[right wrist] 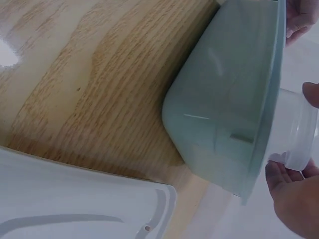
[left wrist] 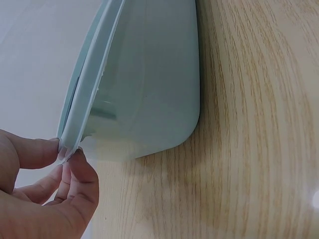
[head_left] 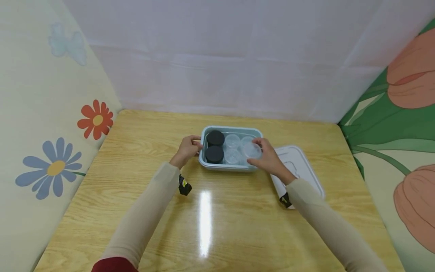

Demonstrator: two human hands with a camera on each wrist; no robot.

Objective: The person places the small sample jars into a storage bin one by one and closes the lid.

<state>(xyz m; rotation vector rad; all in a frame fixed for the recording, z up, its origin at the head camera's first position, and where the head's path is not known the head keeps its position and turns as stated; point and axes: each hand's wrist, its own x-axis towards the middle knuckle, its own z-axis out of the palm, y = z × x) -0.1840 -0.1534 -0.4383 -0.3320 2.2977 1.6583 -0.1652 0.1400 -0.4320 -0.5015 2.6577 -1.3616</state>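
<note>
A pale blue-green plastic box (head_left: 227, 167) stands on the wooden table, holding two black-lidded round containers (head_left: 215, 154) on its left side and several clear round containers (head_left: 232, 156) beside them. My left hand (head_left: 187, 150) pinches the box's left rim between thumb and fingers, seen close up in the left wrist view at the rim (left wrist: 84, 94). Over the box's right end, my right hand (head_left: 268, 158) grips a clear round container (head_left: 252, 150) around its upper edge. In the right wrist view this container (right wrist: 289, 129) overlaps the box rim, its lower part hidden behind the wall.
A white rectangular lid (head_left: 300, 166) lies on the table to the right of the box, partly under my right forearm. Wooden tabletop (head_left: 238, 219) stretches in front. A pale cloth backdrop (head_left: 221, 75) rises behind the table, with painted flower panels at both sides.
</note>
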